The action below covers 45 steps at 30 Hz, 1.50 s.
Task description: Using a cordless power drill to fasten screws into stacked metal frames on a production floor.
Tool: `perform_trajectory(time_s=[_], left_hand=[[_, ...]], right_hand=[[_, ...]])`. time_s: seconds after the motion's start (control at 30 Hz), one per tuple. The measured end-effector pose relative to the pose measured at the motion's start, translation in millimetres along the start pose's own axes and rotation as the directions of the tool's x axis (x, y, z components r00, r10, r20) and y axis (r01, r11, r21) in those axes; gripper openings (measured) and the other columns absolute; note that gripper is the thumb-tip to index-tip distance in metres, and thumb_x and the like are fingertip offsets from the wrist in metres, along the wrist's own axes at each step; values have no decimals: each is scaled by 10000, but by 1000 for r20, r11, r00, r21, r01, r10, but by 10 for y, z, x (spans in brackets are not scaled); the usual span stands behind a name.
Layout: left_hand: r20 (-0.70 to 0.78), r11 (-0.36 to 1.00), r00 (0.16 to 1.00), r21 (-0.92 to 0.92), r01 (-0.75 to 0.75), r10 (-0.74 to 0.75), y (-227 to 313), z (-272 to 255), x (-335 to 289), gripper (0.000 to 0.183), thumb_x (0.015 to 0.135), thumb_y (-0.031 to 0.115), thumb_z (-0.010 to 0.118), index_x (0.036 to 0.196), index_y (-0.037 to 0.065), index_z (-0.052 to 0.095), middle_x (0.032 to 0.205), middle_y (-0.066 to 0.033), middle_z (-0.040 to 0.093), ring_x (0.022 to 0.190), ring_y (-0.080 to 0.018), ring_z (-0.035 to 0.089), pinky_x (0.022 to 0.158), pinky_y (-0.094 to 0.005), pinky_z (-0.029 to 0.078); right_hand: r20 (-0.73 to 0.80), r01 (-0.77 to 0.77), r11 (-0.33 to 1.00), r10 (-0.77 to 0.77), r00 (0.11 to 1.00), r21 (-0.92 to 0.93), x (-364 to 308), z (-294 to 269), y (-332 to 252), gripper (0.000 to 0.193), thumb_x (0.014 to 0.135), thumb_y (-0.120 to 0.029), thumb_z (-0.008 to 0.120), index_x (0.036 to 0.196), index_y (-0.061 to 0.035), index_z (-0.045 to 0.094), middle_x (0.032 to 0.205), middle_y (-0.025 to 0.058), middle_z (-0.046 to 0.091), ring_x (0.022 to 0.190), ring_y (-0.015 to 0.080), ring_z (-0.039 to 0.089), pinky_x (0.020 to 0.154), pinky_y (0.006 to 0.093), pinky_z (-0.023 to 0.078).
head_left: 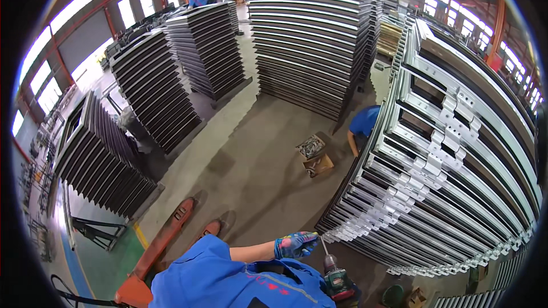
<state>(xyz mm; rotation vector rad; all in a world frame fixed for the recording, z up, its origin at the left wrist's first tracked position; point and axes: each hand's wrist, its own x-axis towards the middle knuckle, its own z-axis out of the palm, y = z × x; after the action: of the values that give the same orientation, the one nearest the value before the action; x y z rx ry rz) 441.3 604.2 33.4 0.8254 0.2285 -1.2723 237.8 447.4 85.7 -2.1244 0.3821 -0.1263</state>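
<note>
My left hand, in a patterned blue and pink glove, reaches across my front with its fingers pinched together. Its fingertips are beside the upper end of a long thin bit; whatever they hold is too small to make out. The bit rises from a green and black cordless drill held up at my right side. My right hand is hidden below the drill's body, where the grip would be. To the right stands a tall stack of metal frames, with silver hinge-like brackets along its near corner.
A co-worker in blue crouches beside the right stack. Two open cardboard boxes of metal parts sit on the floor. More frame stacks stand ahead and at left. An orange pallet jack lies at my left.
</note>
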Motion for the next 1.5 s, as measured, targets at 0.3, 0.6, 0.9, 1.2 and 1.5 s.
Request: perform_trajectory(time_s=[0.3, 0.6, 0.9, 1.2, 1.5], left_hand=[[2, 998, 998, -20, -57, 57, -96, -50, -1, 210, 894, 303, 529, 799, 117, 551, 643, 39, 458, 512, -57, 384, 428, -193, 323], [136, 961, 991, 272, -46, 10, 152, 2, -151, 232, 840, 346, 607, 787, 122, 575, 628, 49, 486, 514, -49, 414, 441, -191, 321], [178, 945, 984, 325, -42, -17, 293, 524, -157, 251, 874, 360, 551, 761, 137, 566, 596, 50, 467, 499, -60, 407, 431, -199, 299], [358, 913, 909, 259, -315, 212, 603, 1772, -200, 246, 859, 346, 570, 822, 103, 546, 594, 6, 475, 465, -89, 403, 417, -226, 320], [395, 811, 768, 89, -579, 504, 1798, 2737, -274, 349, 860, 396, 557, 880, 48, 582, 635, -16, 494, 469, -65, 397, 371, -171, 283]], right_hand=[[34, 29, 1000, -29, 999, -3, 10, -20, 4, 273, 770, -274, 617, 962, -81, 604, 853, 60, 612, 821, 205, 587, 732, 323, 468], [34, 38, 999, -38, 999, -9, -14, -57, 4, 243, 779, -248, 609, 949, -75, 599, 833, 55, 603, 809, 195, 579, 726, 322, 466], [13, 53, 998, -53, 999, -35, 52, -153, -22, 213, 788, -222, 601, 937, -69, 595, 813, 50, 594, 797, 185, 572, 720, 321, 465], [-236, 101, 973, -150, 960, -208, -159, -634, -112, 183, 797, -196, 593, 924, -63, 590, 793, 44, 584, 785, 176, 565, 714, 320, 463], [-612, 420, 659, 77, 787, 624, 101, -1543, -1243, 140, 806, -89, 590, 943, -58, 589, 828, 40, 581, 808, 159, 558, 709, 270, 463]])
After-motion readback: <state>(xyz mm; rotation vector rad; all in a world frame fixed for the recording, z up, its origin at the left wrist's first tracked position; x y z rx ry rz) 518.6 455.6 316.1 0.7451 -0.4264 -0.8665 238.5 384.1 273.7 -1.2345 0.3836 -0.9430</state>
